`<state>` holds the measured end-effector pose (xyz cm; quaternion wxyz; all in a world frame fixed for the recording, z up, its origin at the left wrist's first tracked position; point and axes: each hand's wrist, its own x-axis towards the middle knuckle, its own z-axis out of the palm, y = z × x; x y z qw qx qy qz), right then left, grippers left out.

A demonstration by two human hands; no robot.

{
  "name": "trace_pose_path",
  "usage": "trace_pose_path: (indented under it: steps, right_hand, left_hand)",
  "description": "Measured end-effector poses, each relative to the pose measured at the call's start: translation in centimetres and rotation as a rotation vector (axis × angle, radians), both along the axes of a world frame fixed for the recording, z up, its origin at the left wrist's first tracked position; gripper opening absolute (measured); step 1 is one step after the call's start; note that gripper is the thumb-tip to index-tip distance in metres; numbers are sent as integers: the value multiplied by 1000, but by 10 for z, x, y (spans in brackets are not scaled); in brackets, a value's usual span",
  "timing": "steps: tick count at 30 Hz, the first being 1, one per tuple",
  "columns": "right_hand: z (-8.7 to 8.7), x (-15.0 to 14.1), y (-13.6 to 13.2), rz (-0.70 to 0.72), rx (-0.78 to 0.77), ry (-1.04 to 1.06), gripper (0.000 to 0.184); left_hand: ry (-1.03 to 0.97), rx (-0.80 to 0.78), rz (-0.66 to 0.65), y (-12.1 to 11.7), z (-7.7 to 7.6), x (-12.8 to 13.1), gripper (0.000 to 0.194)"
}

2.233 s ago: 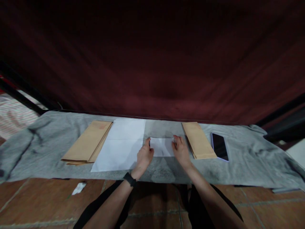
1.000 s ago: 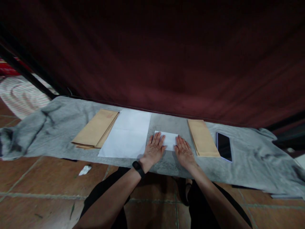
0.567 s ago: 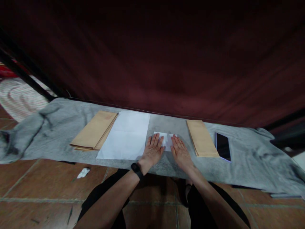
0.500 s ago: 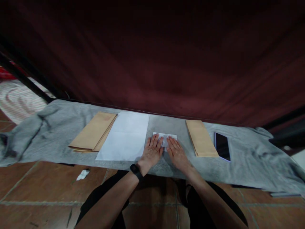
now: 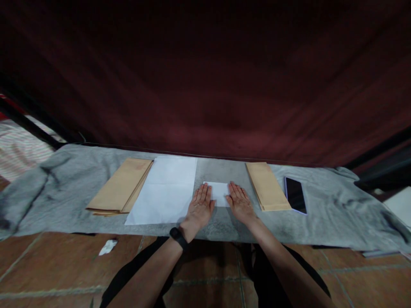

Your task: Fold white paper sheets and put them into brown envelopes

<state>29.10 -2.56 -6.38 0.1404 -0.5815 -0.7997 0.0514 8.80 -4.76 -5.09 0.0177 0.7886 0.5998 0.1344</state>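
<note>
A small folded white paper [image 5: 220,194] lies flat on the grey cloth [image 5: 218,169] in front of me. My left hand [image 5: 199,208] rests palm down on its left edge, fingers stretched out. On the opposite edge lies my right hand [image 5: 240,204], also flat with its fingers extended. The middle of the paper shows between the two hands, while its sides are partly covered by the fingers. Just left of my left hand is a large white sheet [image 5: 163,188] with a crease across it.
Brown paper bags [image 5: 120,186] lie folded at the left, and another brown bag [image 5: 268,186] at the right. Beside that one is a phone [image 5: 295,194]. A dark red curtain [image 5: 205,107] hangs behind the cloth. A crumpled white scrap [image 5: 108,247] lies on the tiled floor.
My hands have moved apart, from close together over the middle of the small paper to its left and right edges. More of its surface shows. The view has shifted slightly.
</note>
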Motion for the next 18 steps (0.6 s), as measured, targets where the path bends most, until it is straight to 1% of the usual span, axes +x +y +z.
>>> trace_pose_path:
  steps: [5,9,12,15,18]
  right_hand:
    - [-4,16,1,-23,-2,-22,58]
    - [1,23,7,-13,19,15,54]
    - [9,19,17,9,27,47,51]
    - [17,9,27,57,9,44,48]
    - [23,-2,32,45,-19,-1,45]
  left_hand:
    - [4,10,11,-2,0,-4,58]
    - [13,3,8,-1,1,-5,58]
    - [29,0,-8,0,2,-6,58]
    - [40,-6,-14,1,2,-7,58]
    - [42,-10,-25,1,2,-9,59]
